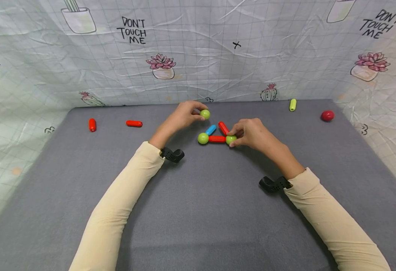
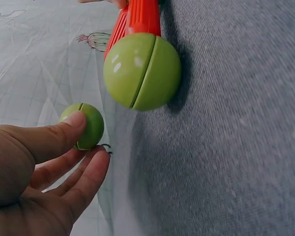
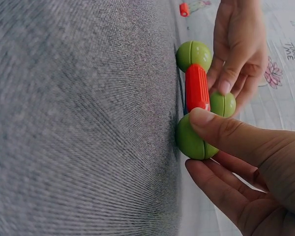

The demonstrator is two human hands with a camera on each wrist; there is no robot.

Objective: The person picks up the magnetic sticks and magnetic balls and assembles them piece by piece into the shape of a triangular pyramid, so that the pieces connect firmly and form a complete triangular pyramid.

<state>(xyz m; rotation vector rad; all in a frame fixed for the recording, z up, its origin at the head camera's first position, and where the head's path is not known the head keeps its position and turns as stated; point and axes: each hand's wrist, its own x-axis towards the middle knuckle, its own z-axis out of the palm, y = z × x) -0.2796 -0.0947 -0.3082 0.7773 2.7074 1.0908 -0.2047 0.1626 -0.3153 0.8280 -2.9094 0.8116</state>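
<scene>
My left hand [image 1: 183,116] pinches a glossy green ball [image 1: 205,114] between thumb and fingers, behind a small ball-and-rod assembly. In that assembly a ribbed red rod [image 1: 217,139] joins a left green ball [image 1: 203,138] to a right green ball [image 1: 231,140]. My right hand [image 1: 255,134] grips the right ball, with its thumb on the near side, as the right wrist view shows. From the left ball a blue rod [image 1: 211,130] angles back toward the held ball. Another red rod [image 1: 223,128] slants back and left from the right ball, its near end partly behind my fingers.
Two loose red rods lie at the left, one upright in view [image 1: 92,125] and one sideways [image 1: 134,123]. A yellow-green rod [image 1: 292,105] and a red ball [image 1: 327,115] lie at the back right. A patterned cloth [image 1: 198,45] rises behind the grey table [image 1: 198,210].
</scene>
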